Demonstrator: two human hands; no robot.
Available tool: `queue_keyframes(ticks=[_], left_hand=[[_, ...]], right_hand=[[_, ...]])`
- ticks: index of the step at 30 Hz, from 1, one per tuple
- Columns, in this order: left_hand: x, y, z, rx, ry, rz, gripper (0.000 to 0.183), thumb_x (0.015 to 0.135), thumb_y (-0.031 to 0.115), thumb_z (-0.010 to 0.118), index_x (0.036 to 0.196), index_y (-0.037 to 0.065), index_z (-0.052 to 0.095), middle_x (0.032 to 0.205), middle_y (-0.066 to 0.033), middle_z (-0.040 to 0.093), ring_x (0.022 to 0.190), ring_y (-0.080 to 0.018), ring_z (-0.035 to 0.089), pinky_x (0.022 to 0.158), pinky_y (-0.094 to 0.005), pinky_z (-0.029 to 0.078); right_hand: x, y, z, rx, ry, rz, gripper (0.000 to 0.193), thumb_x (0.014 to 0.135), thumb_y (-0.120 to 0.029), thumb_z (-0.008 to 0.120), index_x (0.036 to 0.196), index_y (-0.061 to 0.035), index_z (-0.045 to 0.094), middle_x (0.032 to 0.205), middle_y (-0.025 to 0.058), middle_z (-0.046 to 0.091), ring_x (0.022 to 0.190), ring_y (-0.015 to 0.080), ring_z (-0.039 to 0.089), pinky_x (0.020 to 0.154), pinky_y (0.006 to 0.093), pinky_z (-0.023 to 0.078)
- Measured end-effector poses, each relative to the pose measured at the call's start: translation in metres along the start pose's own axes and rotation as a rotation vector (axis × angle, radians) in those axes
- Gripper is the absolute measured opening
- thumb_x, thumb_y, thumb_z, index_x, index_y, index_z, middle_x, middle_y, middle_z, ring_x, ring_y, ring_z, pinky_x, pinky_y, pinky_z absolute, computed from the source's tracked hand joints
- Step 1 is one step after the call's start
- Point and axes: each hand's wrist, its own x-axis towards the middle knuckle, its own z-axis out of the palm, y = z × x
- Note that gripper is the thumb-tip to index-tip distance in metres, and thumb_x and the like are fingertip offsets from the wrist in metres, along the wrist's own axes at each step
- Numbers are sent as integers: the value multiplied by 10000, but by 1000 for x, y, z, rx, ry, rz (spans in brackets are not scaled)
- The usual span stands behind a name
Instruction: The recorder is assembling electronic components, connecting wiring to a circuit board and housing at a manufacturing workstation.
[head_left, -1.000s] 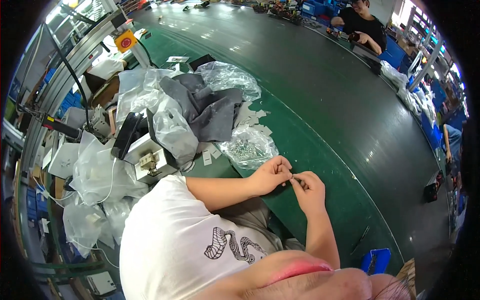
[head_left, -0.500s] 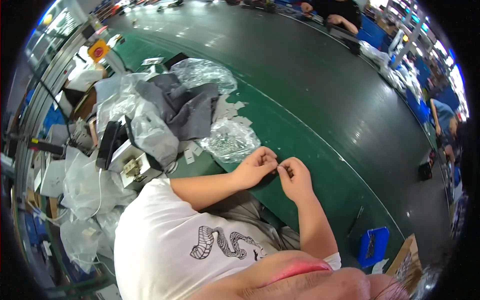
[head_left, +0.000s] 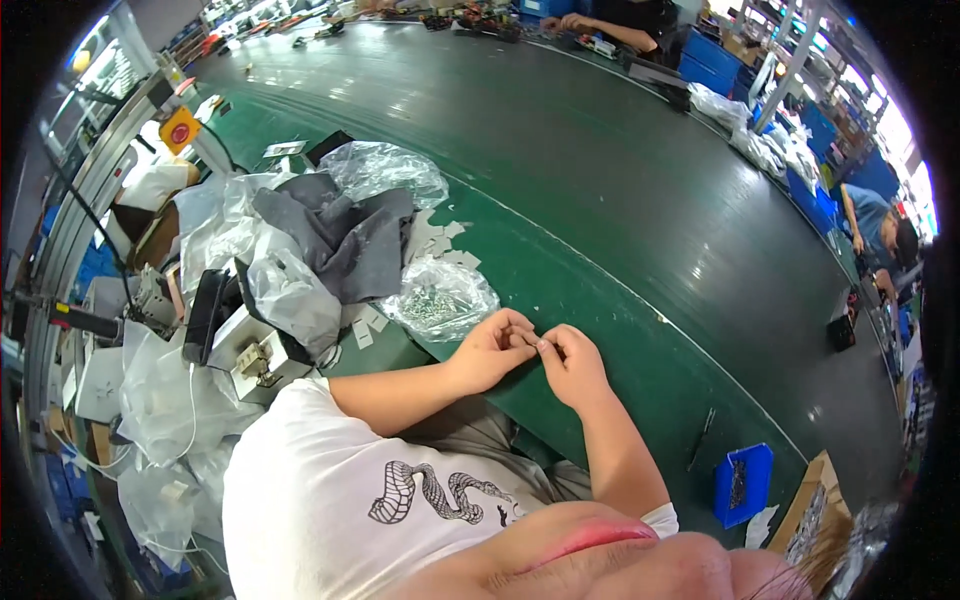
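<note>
My left hand (head_left: 493, 352) and my right hand (head_left: 576, 368) meet fingertip to fingertip over the near edge of the green work surface (head_left: 570, 290). Each one is closed in a pinch, thumb against curled fingers. Whatever sits between the fingertips is too small to make out. Just beyond my left hand lies a clear plastic bag (head_left: 440, 303) with many tiny shiny parts. Small pale grey flat pieces (head_left: 436, 240) are scattered behind that bag, and a few more lie to its left.
Dark grey cloth (head_left: 345, 235) and crumpled plastic bags (head_left: 385, 172) pile up at the left, beside a white boxy fixture (head_left: 258, 355). At the right are a thin dark tool (head_left: 703, 438), a blue bin (head_left: 743, 485) of small dark parts and a cardboard box (head_left: 803, 505). Other people work farther off.
The whole view has shifted slightly, so surroundings sit a little left and lower. My hands stay pinched together, with the fingertips now touching more closely.
</note>
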Motion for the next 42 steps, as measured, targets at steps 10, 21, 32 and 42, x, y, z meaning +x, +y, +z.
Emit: queue_keyframes(ticks=[10, 21, 32, 42], left_hand=[[0, -11, -1, 177, 34, 72, 256, 895, -23, 666, 1102, 58, 538, 1003, -14, 637, 810, -42, 557, 718, -211, 475], [-2, -2, 2, 375, 57, -9, 132, 901, 33, 673, 1016, 60, 613, 860, 38, 597, 733, -23, 485, 641, -203, 417], [-9, 12, 7, 419, 72, 136, 115, 873, 50, 706, 981, 70, 672, 782, 21, 602, 663, -54, 513, 585, -225, 429], [-8, 4, 7, 503, 97, 170, 103, 894, 43, 682, 987, 60, 643, 838, 7, 615, 731, -62, 529, 639, -238, 446]], right_hand=[[-1, 5, 1, 0, -28, -16, 118, 902, -99, 604, 835, -2, 604, 799, 138, 591, 735, 301, 595, 663, 360, 471], [1, 9, -1, 13, -64, 17, 135, 908, -100, 601, 821, 3, 594, 769, 134, 564, 700, 286, 568, 642, 359, 451], [-1, 7, -2, 53, -63, 16, 131, 894, -97, 624, 814, 6, 613, 760, 119, 576, 641, 242, 563, 592, 329, 442], [0, 4, -3, 126, -74, 32, 117, 898, -68, 619, 811, 10, 611, 757, 100, 571, 668, 198, 562, 608, 300, 439]])
